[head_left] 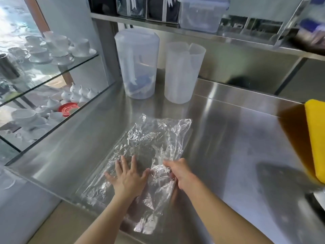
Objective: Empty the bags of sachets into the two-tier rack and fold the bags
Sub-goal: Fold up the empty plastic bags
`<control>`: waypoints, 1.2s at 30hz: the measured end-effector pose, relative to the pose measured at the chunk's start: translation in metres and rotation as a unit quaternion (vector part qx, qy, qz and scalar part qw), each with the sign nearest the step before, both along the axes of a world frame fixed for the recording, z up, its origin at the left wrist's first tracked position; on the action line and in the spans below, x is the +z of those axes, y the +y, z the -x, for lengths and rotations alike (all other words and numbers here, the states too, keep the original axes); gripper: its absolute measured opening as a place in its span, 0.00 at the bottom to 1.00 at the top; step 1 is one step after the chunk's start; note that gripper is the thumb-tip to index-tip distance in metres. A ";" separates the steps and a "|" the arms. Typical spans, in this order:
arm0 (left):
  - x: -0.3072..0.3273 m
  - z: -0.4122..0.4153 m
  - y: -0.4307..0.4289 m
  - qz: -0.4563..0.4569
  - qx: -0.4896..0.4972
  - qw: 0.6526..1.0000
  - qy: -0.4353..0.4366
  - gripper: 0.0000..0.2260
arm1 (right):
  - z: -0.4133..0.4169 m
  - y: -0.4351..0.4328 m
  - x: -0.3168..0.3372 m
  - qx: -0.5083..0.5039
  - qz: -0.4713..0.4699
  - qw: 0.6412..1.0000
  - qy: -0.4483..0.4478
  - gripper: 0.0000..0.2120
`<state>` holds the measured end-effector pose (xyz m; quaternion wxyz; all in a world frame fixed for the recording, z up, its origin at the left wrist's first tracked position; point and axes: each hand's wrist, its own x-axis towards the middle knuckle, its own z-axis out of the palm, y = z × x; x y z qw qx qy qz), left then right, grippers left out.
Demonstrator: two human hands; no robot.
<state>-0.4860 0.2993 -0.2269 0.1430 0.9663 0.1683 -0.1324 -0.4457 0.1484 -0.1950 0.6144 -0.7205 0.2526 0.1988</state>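
A clear, crinkled plastic bag [151, 141] lies flat and empty on the steel counter [228, 147], reaching from the middle down to the near edge. My left hand [129, 176] presses flat on the bag's near left part, fingers spread. My right hand [181, 175] pinches a bunched fold of the bag at its right side. No sachets or two-tier rack show in the head view.
Two translucent plastic jugs [139, 67] [182, 73] stand at the back of the counter. A yellow board [316, 138] lies at the right edge. Glass shelves [52, 71] with white cups and teapots are on the left. A steel shelf [193, 30] overhead carries containers.
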 end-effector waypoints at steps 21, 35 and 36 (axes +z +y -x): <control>0.052 -0.074 -0.006 0.624 0.064 0.774 0.084 0.21 | 0.018 -0.149 0.041 0.035 -0.243 0.966 -0.085 0.16; 0.068 -0.080 -0.064 0.510 -0.120 0.852 -0.009 0.13 | 0.043 -0.217 0.048 -0.126 -0.190 0.965 -0.132 0.05; 0.070 -0.080 -0.068 0.512 -0.118 0.851 -0.011 0.15 | 0.045 -0.220 0.051 -0.120 -0.178 0.968 -0.131 0.06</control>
